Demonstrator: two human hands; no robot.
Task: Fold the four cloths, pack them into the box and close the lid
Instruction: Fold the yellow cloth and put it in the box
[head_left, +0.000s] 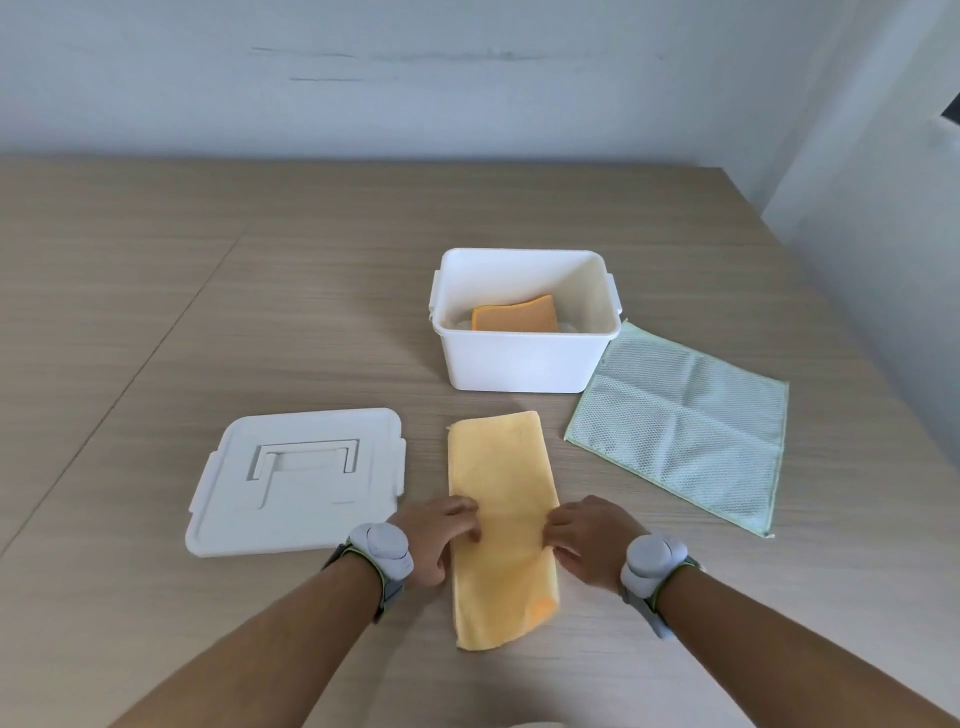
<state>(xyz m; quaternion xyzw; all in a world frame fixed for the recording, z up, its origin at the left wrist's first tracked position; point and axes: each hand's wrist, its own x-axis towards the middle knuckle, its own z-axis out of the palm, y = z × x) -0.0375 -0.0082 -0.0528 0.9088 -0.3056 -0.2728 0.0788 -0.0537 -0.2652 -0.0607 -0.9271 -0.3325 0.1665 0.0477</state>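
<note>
The left hand (441, 535) and right hand (587, 540) pinch the long edges of the yellow cloth (501, 525), folded into a strip on the tabletop (208, 312); the lid (298, 480) lies to its left; a green mesh cloth (680, 426) lies spread flat at right; beyond, the open box (524, 317) holds a folded orange cloth (514, 313).
</note>
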